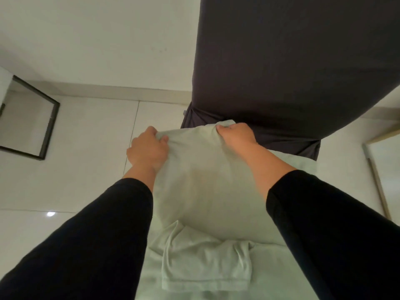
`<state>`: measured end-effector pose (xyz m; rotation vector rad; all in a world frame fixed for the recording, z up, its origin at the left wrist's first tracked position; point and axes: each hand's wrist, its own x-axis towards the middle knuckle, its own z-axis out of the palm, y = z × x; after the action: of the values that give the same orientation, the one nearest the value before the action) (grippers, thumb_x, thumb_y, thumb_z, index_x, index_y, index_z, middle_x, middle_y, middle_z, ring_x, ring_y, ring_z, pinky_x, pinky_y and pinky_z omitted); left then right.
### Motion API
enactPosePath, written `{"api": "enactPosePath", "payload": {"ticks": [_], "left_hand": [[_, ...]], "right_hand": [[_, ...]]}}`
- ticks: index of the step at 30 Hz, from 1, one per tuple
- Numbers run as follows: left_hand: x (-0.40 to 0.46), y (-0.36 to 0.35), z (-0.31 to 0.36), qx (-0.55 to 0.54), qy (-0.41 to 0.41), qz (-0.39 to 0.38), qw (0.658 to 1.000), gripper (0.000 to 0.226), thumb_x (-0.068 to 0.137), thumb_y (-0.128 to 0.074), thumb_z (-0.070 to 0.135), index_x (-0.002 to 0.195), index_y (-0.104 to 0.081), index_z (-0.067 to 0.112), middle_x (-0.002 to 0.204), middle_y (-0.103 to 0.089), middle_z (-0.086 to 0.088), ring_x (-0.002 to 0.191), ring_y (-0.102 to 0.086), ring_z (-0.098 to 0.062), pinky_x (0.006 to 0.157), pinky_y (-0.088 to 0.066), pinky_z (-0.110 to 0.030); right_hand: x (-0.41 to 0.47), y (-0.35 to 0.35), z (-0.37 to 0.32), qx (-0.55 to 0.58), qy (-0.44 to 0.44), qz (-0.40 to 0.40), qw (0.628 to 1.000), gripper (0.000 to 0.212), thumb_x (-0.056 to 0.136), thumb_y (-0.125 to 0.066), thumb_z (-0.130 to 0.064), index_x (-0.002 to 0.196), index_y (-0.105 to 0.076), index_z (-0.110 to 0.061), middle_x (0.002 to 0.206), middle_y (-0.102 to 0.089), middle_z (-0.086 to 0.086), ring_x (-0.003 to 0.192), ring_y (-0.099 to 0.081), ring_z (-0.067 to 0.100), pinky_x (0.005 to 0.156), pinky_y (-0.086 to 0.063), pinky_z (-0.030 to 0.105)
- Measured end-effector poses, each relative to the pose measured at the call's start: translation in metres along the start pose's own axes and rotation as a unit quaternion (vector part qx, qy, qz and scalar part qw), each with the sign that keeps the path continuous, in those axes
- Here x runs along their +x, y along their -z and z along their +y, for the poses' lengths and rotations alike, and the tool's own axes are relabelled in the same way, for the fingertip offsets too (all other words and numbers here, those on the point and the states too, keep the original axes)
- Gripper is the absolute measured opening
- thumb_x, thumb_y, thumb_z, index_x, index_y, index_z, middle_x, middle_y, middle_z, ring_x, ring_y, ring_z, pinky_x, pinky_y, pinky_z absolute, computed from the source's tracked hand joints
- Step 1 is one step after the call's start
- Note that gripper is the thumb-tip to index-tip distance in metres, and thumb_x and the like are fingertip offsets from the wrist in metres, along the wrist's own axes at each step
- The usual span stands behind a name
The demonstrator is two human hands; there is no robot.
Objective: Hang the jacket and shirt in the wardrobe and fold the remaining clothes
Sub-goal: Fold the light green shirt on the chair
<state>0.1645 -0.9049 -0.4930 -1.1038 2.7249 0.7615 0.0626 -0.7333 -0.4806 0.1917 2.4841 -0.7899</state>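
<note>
Head view shows the left hand (149, 148) and right hand (234, 135) each clamped on the far edge of a pale green garment (205, 187) lifted above the bed, near the dark grey bedsheet (292, 61), white tiled floor (86, 137) and black-framed mirror (46, 124) at left.

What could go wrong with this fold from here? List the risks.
1. The left hand and right hand pinch only the far edge of the pale green garment, so the bulging middle may fold in creases.
2. A sleeve lies bunched beneath near the person and could get trapped crooked.
3. The garment hangs past the dark-covered surface above the tiled floor; a slipped corner could drop.
</note>
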Motion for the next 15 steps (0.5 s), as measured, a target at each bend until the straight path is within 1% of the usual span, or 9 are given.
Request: {"api": "enactPosePath", "payload": {"ticks": [1, 2, 3, 5, 8, 10, 12, 13, 15], "left_hand": [[-0.001, 0.005, 0.001, -0.030, -0.009, 0.015, 0.999, 0.019, 0.097, -0.042, 0.037, 0.102, -0.044, 0.019, 0.090, -0.055, -0.001, 0.086, -0.052, -0.027, 0.074, -0.035, -0.035], [-0.003, 0.009, 0.003, -0.075, -0.015, 0.024, 0.997, 0.014, 0.097, -0.043, 0.032, 0.099, -0.042, 0.019, 0.084, -0.052, 0.000, 0.079, -0.050, -0.025, 0.070, -0.035, -0.033], [-0.005, 0.013, 0.005, -0.131, -0.019, 0.029, 0.991, 0.009, 0.097, -0.045, 0.026, 0.097, -0.040, 0.018, 0.078, -0.049, 0.001, 0.072, -0.047, -0.022, 0.065, -0.035, -0.032], [-0.011, 0.020, 0.012, -0.249, -0.008, 0.023, 0.968, 0.005, 0.095, -0.043, 0.014, 0.096, -0.039, 0.016, 0.070, -0.044, 0.003, 0.064, -0.041, -0.017, 0.055, -0.032, -0.028], [-0.025, 0.035, 0.016, -0.347, 0.021, -0.008, 0.938, 0.025, 0.090, -0.035, -0.001, 0.101, -0.040, 0.021, 0.070, -0.043, 0.003, 0.060, -0.039, -0.013, 0.051, -0.031, -0.021], [-0.041, 0.047, 0.016, -0.369, 0.006, -0.034, 0.929, 0.045, 0.084, -0.030, -0.008, 0.106, -0.050, 0.025, 0.076, -0.049, 0.002, 0.062, -0.045, -0.012, 0.054, -0.036, -0.020], [-0.061, 0.056, 0.012, -0.362, -0.017, -0.058, 0.930, 0.057, 0.079, -0.028, -0.011, 0.105, -0.061, 0.027, 0.081, -0.055, 0.000, 0.063, -0.049, -0.012, 0.052, -0.040, -0.018], [-0.071, 0.058, 0.008, -0.348, -0.022, -0.063, 0.935, 0.056, 0.078, -0.029, -0.011, 0.104, -0.063, 0.025, 0.079, -0.054, 0.000, 0.060, -0.048, -0.012, 0.049, -0.040, -0.016], [-0.094, 0.057, -0.002, -0.315, -0.009, -0.064, 0.947, 0.047, 0.082, -0.033, -0.006, 0.104, -0.063, 0.022, 0.071, -0.051, 0.001, 0.056, -0.044, -0.012, 0.045, -0.037, -0.015]], "right_hand": [[-0.003, 0.001, -0.001, 0.021, 0.016, 0.019, 0.999, 0.039, 0.086, -0.049, -0.049, 0.099, -0.065, -0.016, 0.116, -0.063, 0.008, 0.112, -0.055, 0.032, 0.101, -0.041, 0.044], [-0.007, 0.003, -0.002, 0.043, 0.031, 0.036, 0.998, 0.026, 0.087, -0.050, -0.042, 0.082, -0.060, -0.019, 0.103, -0.063, 0.006, 0.104, -0.056, 0.031, 0.096, -0.043, 0.040], [-0.012, 0.006, -0.003, 0.076, 0.042, 0.049, 0.995, 0.021, 0.089, -0.051, -0.036, 0.074, -0.052, -0.022, 0.091, -0.058, 0.002, 0.096, -0.055, 0.028, 0.087, -0.043, 0.035], [-0.022, 0.010, -0.002, 0.157, 0.051, 0.064, 0.984, 0.011, 0.090, -0.053, -0.029, 0.084, -0.050, -0.021, 0.084, -0.051, -0.003, 0.083, -0.050, 0.021, 0.072, -0.038, 0.028], [-0.043, 0.018, -0.003, 0.235, 0.053, 0.087, 0.967, 0.018, 0.092, -0.054, -0.030, 0.103, -0.045, -0.019, 0.078, -0.049, -0.005, 0.067, -0.048, 0.013, 0.056, -0.036, 0.025], [-0.058, 0.023, -0.001, 0.219, 0.068, 0.100, 0.968, 0.022, 0.095, -0.051, -0.024, 0.116, -0.044, -0.020, 0.077, -0.049, -0.003, 0.068, -0.050, 0.015, 0.060, -0.038, 0.027], [-0.077, 0.027, 0.006, 0.166, 0.094, 0.089, 0.978, 0.028, 0.097, -0.044, -0.016, 0.124, -0.044, -0.023, 0.088, -0.054, 0.000, 0.078, -0.051, 0.020, 0.068, -0.037, 0.029], [-0.087, 0.027, 0.010, 0.138, 0.104, 0.086, 0.981, 0.027, 0.098, -0.041, -0.015, 0.123, -0.047, -0.025, 0.095, -0.055, 0.002, 0.080, -0.051, 0.021, 0.069, -0.036, 0.028], [-0.108, 0.022, 0.022, 0.103, 0.106, 0.083, 0.986, 0.028, 0.096, -0.036, -0.010, 0.108, -0.055, -0.026, 0.107, -0.058, 0.003, 0.082, -0.051, 0.020, 0.069, -0.034, 0.025]]}}
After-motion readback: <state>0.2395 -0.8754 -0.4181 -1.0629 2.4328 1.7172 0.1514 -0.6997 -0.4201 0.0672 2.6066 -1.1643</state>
